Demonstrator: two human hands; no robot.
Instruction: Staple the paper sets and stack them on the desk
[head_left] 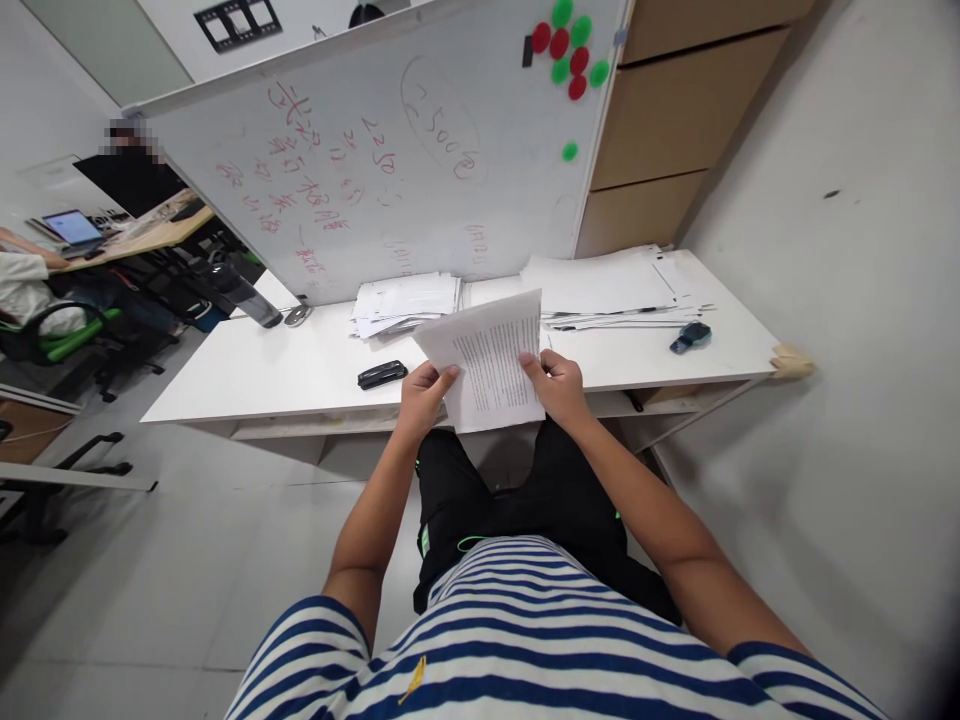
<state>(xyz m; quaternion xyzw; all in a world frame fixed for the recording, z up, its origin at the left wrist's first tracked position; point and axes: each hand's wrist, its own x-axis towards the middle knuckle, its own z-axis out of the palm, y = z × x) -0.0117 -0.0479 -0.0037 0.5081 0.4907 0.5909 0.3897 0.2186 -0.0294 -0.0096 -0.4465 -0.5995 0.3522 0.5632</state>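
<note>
Both hands hold up printed paper [491,365] in front of me, tilted over the front edge of the desk. My left hand [425,395] pinches its left side, thumb on the printed face. On the right side my right hand [556,385] grips it the same way, fingers curled behind. Whether it is one sheet or a few, I cannot tell. A black stapler [382,375] lies on the desk just left of my left hand. Behind the held paper sits a stack of papers [409,300], with a wider paper stack [607,285] to its right.
The white desk [247,370] stands against a whiteboard [315,190] with red writing and round magnets. A dark bottle [244,295] and a mouse [298,315] are at the left. A dark blue-green object [690,337] lies at the right. Another person [34,285] sits far left.
</note>
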